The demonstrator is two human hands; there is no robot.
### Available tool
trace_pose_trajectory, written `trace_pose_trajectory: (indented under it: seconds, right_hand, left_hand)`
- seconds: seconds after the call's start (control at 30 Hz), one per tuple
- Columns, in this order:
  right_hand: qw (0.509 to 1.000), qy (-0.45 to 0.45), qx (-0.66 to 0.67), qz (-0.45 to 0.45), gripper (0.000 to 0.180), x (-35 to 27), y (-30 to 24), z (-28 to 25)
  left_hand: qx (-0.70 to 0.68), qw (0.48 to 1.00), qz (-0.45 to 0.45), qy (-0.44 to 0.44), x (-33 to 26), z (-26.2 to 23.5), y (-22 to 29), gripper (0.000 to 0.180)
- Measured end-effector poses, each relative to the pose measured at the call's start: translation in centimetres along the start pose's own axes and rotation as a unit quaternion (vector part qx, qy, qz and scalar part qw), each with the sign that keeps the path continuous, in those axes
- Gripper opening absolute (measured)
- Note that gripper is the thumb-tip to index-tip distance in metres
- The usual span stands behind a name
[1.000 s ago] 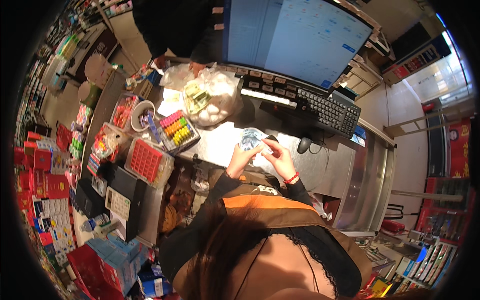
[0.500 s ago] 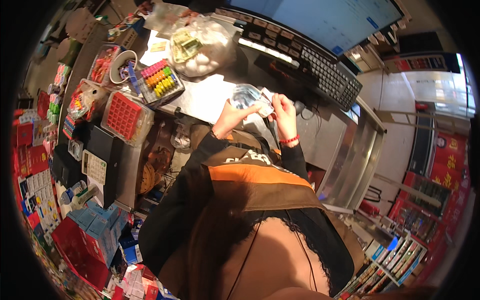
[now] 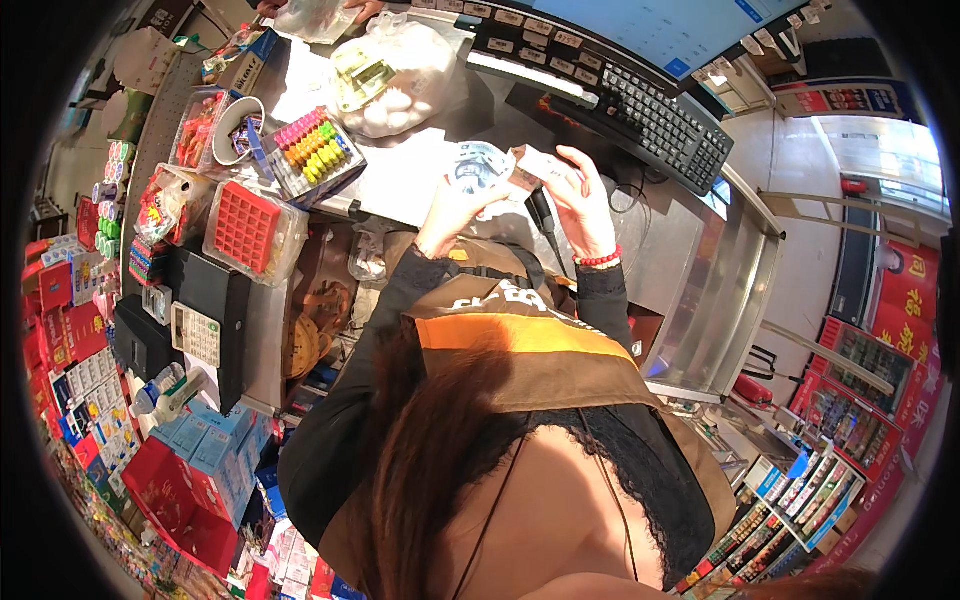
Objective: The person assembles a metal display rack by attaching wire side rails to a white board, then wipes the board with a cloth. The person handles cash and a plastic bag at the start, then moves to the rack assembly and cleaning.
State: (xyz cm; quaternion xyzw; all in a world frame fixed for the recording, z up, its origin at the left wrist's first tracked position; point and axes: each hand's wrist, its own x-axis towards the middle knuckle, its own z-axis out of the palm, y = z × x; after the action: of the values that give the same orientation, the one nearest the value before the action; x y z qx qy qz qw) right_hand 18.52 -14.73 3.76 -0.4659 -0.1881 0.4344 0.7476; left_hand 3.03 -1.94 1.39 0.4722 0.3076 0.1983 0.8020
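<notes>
Head view: both hands (image 3: 520, 195) pinch banknotes (image 3: 497, 168) beside keyboard (image 3: 640, 120).

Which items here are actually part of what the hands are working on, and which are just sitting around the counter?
In hand:
- left hand and right hand, both raised over the counter
- banknotes, held between the two hands

Lying about:
- black keyboard
- box of coloured pieces
- red grid tray
- white plastic bag
- calculator
- white cup
</notes>
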Motion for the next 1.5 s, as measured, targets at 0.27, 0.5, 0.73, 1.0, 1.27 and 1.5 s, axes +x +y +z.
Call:
trace_pose_trajectory:
  seconds: [0.27,0.5,0.73,1.0,1.27,1.5]
  right_hand:
    - [0.993,0.103,-0.056,-0.014,0.023,1.4,0.3,0.1]
    - [0.970,0.084,-0.224,0.037,0.017,1.0,2.1,1.0]
    - [0.830,0.152,-0.506,-0.178,0.024,0.8,2.9,3.9]
    - [0.817,0.049,-0.571,-0.061,0.066,-2.3,3.3,2.1]
    - [0.657,0.398,-0.638,-0.049,0.039,0.7,-6.3,-18.2]
    - [0.559,0.408,-0.718,-0.075,0.041,2.0,-8.1,-23.5]
  left_hand:
    - [-0.066,0.995,-0.032,-0.063,0.2,-0.2,-1.4,0.028]
    - [-0.214,0.971,-0.103,-0.031,0.1,-1.3,-1.6,0.030]
    - [-0.153,0.987,-0.002,-0.052,0.3,0.1,-7.1,0.045]
    - [-0.292,0.955,0.022,-0.051,2.1,-0.9,-2.9,0.046]
    - [-0.238,0.970,-0.028,-0.047,4.0,-2.2,-1.1,0.035]
    - [-0.252,0.956,-0.144,-0.036,3.7,-3.0,-3.2,0.032]
